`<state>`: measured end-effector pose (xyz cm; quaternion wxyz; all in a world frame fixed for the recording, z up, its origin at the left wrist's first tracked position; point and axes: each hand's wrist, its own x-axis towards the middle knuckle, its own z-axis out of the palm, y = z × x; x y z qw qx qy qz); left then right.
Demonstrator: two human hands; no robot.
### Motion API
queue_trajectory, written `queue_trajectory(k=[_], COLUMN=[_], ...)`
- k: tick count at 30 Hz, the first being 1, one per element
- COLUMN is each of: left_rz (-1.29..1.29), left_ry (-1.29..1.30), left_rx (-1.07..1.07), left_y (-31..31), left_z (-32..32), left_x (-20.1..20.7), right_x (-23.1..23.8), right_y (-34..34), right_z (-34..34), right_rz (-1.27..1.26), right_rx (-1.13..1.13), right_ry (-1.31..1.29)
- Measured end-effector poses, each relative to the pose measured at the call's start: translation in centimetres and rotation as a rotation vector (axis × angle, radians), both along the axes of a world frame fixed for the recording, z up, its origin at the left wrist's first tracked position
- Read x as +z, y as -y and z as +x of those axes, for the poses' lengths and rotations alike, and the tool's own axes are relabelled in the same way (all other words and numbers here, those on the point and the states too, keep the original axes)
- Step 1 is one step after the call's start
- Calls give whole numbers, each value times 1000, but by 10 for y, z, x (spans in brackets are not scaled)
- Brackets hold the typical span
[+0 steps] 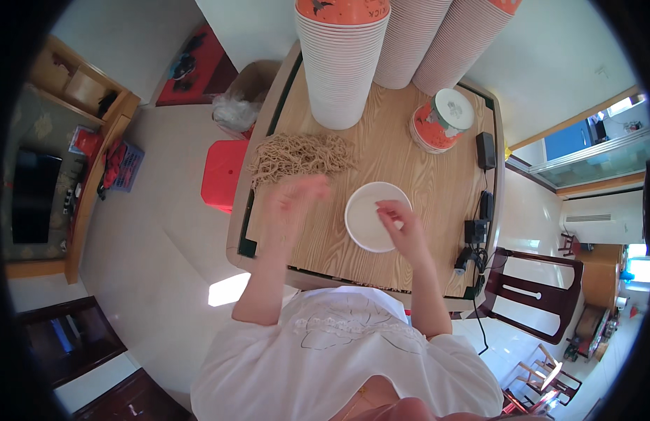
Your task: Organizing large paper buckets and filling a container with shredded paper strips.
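White tub (364, 226) under right hand (401, 223), string pile (297, 156) just beyond left hand (295, 195); hands apart. Right hand catching the rim could tip the tub; tangling could drag the pile. Left hand blurred, right fingertips small: can't tell if either grips anything. Tall tub stack (339, 74) beyond both, top cut off.

Hands (297, 195) (403, 230) near a white bowl (362, 223) and tangled tan strands (300, 156)

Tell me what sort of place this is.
Probably a living or dining room in a home: there is a wooden table, a dark wooden chair beside it, and what looks like a black television at the left.
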<state>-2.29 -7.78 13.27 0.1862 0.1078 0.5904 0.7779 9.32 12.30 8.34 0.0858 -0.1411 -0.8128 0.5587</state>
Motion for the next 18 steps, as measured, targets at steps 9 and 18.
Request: queue_trajectory(k=[9, 18], left_rz=[-134, -383], left_ry=[-26, -144], left_rx=[-180, -198], left_y=[-3, 9], left_z=[72, 64], left_x=[-77, -78], right_x=[-15, -25], right_y=[60, 44], right_z=[-1, -6], right_rz=[-195, -166], right_rx=[152, 157], right_ry=[115, 97])
